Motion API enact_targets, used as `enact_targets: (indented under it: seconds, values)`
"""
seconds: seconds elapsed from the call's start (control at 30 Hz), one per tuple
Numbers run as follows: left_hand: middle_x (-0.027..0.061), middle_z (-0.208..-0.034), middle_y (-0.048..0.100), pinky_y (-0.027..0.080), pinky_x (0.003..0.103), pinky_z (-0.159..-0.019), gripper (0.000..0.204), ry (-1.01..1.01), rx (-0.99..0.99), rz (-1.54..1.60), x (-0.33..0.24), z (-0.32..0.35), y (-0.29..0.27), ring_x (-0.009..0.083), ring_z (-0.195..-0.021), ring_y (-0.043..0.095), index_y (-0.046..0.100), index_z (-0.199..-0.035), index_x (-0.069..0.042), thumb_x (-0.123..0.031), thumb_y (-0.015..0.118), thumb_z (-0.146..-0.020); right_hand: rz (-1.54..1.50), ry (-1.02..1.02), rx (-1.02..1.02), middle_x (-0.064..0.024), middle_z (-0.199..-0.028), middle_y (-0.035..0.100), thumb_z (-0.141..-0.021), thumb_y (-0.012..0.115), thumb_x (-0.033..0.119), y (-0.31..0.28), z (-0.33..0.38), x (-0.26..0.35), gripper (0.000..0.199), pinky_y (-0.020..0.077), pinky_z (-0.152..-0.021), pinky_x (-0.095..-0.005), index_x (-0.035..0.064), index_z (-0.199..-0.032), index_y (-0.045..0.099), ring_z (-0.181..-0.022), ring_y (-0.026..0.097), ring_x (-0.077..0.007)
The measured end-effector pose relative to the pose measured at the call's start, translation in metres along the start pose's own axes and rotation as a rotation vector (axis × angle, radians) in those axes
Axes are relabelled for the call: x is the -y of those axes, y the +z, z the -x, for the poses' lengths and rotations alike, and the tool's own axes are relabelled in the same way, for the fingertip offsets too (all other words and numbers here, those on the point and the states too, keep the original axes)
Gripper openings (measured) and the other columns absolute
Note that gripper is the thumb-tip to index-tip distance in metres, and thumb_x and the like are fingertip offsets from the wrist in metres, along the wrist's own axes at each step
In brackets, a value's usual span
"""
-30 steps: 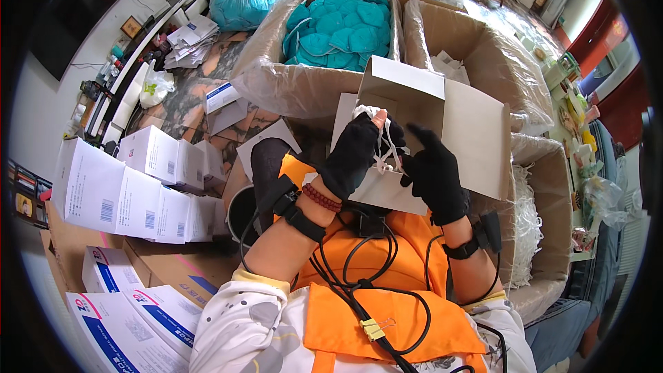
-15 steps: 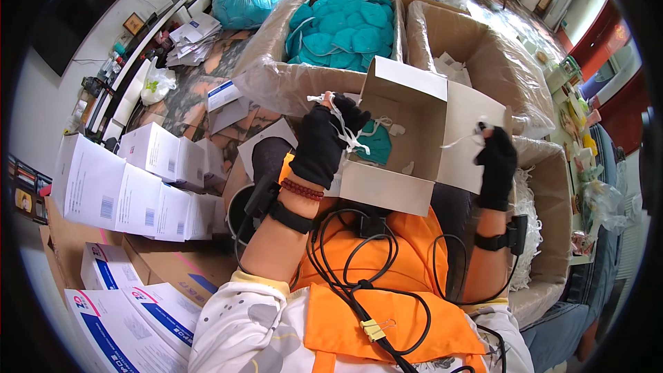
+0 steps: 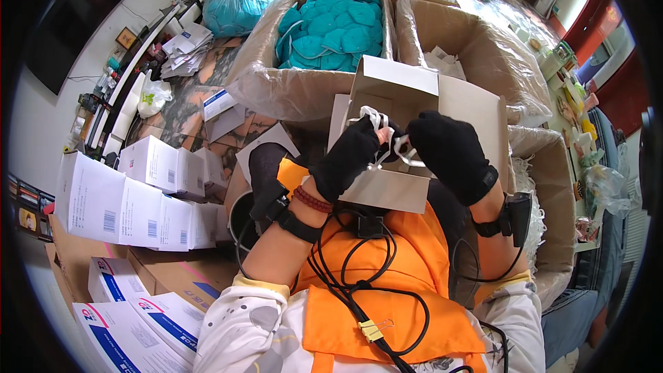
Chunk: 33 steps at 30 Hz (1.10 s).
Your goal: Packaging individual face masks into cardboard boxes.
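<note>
My left hand (image 3: 345, 160), in a black fingerless glove, is closed on a bunch of white elastic straps (image 3: 375, 117). Close by on its right, my right hand (image 3: 452, 153), gloved the same way, has its fingers curled round white strap ends. Both are over an open white cardboard box (image 3: 392, 192) on my lap, its flaps spread. My hands hide most of the box's inside. Beyond it stands a large carton (image 3: 297, 86) lined with clear plastic, heaped with teal cup-shaped masks (image 3: 335, 31).
A second lined carton (image 3: 469, 41) holds small white pieces; another at the right holds white straps (image 3: 532, 228). White boxes (image 3: 103, 200) stand in rows on my left, with printed flat boxes (image 3: 138, 335) nearer. A bag of teal masks (image 3: 242, 7) sits behind.
My right hand has come in from the right to beside the left over the box. My left hand moved slightly right and down. The teal mask earlier visible in the box is now hidden.
</note>
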<state>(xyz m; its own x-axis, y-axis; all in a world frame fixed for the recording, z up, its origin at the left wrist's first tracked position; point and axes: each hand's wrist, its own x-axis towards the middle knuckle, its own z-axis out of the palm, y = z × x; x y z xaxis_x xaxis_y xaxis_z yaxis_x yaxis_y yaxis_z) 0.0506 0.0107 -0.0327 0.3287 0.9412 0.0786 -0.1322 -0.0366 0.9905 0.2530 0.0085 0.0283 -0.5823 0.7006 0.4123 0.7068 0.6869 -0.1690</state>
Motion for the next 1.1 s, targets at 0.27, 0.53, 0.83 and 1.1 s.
enact_targets:
  seconds: [0.27,0.53,0.83,1.1]
  values:
    - [-0.0041,-0.089,0.058,0.042,0.022,-0.073,0.026,-0.108,0.007,0.006,0.006,0.002,0.008,0.0052,-0.08,0.05,0.06,-0.111,-0.008,-0.03,0.051,-0.101,-0.053,-0.04,-0.054,-0.0097,-0.079,0.059,-0.081,0.063,0.007,0.008,-0.006,0.0,0.005,0.0511,-0.063,-0.0365,0.0078,-0.086,0.064,-0.073,0.064,-0.0293]
    - [-0.0032,-0.086,0.058,0.042,0.022,-0.069,0.029,-0.186,0.11,0.011,-0.002,0.005,0.011,0.0066,-0.074,0.051,0.06,-0.11,-0.008,-0.034,0.052,-0.1,-0.168,0.031,-0.089,-0.0128,-0.077,0.062,-0.083,0.064,0.008,0.013,-0.004,-0.006,0.006,0.0515,-0.064,-0.038,0.0043,-0.088,0.063,-0.073,0.065,-0.0309]
    - [0.0052,-0.08,0.061,0.047,0.03,-0.07,0.032,0.039,0.134,-0.457,0.013,0.001,0.002,0.0136,-0.077,0.058,0.061,-0.105,-0.001,-0.03,0.05,-0.102,-0.206,0.078,0.027,-0.0169,-0.121,0.061,-0.08,0.067,0.003,-0.001,0.0,-0.009,0.047,0.0539,-0.085,-0.0342,0.0066,-0.126,0.057,-0.104,0.064,-0.0301]
    - [0.01,-0.086,0.06,0.05,0.031,-0.074,0.023,-0.209,0.308,-0.379,-0.04,0.005,0.015,0.0183,-0.087,0.062,0.059,-0.106,0.0,-0.022,0.057,-0.099,-0.637,-0.096,0.157,-0.0144,-0.132,0.056,-0.069,0.079,0.002,-0.007,-0.01,0.001,0.091,0.0475,-0.098,-0.037,0.0141,-0.148,0.035,-0.118,0.058,-0.0283]
